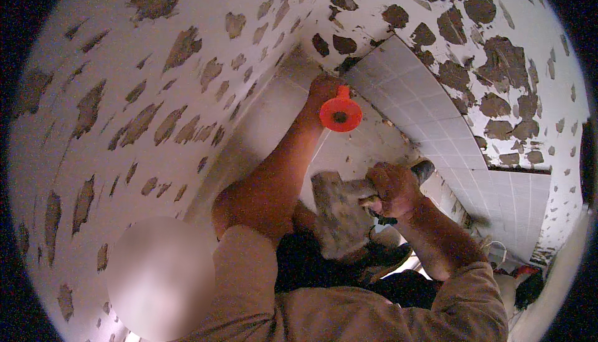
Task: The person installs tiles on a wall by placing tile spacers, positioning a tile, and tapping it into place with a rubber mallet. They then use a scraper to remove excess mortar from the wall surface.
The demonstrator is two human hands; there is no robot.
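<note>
The left hand (325,90) is closed on a red-guarded tool (340,106), to the left of the tiled section (430,121) and near its far end; most of the fingers are hidden or too dim to tell apart. The right hand (393,191) is wrapped tightly round the handle of a hammer (336,211), to the left of the tiled section's nearer part, with the dark handle end poking out beyond the fist on the side toward the tiles.

The hammer should be head-heavy: its blocky grey head looks dense and rigid and would tip the wrist if held too far back. The fist sits on the handle, the right place to hold it, though dust could make the grip slick. The red tool is probably lighter, with a stiff shank and a softer, slightly springy guard. It is best taken below the flared disc, leaving the dark centre bare. The tiles of the section look hard and brittle, and the patchy wall (187,74) to its left looks rough and crumbly.
</note>
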